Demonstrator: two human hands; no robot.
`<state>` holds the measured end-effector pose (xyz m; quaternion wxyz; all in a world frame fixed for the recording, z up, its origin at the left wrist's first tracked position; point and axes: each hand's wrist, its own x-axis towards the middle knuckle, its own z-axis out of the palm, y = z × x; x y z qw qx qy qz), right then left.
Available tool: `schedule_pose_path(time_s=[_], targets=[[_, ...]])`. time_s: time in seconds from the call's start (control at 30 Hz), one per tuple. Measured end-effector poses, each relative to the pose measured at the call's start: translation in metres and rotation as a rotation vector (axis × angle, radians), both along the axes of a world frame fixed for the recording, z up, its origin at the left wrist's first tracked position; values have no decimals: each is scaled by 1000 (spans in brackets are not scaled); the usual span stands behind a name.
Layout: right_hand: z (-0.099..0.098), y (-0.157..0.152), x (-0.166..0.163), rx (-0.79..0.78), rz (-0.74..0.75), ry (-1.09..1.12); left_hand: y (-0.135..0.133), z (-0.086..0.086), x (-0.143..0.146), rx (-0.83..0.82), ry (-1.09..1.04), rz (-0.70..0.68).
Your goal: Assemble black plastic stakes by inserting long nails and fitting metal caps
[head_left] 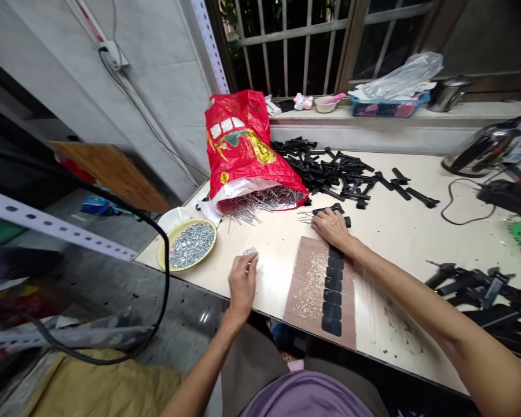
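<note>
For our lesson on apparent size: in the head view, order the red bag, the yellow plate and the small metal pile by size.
1. red bag
2. yellow plate
3. small metal pile
The differences are plain.

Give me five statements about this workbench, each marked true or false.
1. The red bag lies on its side, metal pins spilling from its mouth. True.
2. The yellow plate holds black plastic parts. False: it holds small silvery pieces.
3. The right hand touches a black part near the pins. True.
4. The left hand is inside the red bag. False: its fingertips meet a small silvery heap on the table.
5. A row of black pieces lies on a brown board. True.
</note>
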<state>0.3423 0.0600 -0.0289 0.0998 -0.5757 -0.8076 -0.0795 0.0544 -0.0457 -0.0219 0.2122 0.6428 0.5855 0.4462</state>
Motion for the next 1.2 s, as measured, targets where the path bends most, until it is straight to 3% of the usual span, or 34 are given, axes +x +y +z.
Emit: schedule_pose_path(time_s=[0.1,0.17,0.37,0.5,0.6,0.7,0.8,0.87,1.0,1.2], targets=[[-6,6,4,-4,-19,-61,19,-9,-44,26,254,16],[-6,3,8,13,-9,-78,29,-14,-58,2,349,-27],[1,-24,12,96,60,-19,41,-17,-53,-106,511,-76],[13,-52,-3,133,136,144,42,-15,-52,-125,495,-93],[29,-76,-26,125,192,305,41,-7,-48,-138,265,-62],[47,-99,-53,84,258,455,35,8,-32,-315,-257,-49],[63,-115,-72,43,264,548,24,27,-5,-536,-769,-156],[68,-122,-77,45,218,563,15,37,13,-602,-944,-230],[71,-130,-73,108,142,527,4,50,40,-654,-1046,-312],[71,-139,-62,201,86,449,-3,54,56,-620,-997,-364]])
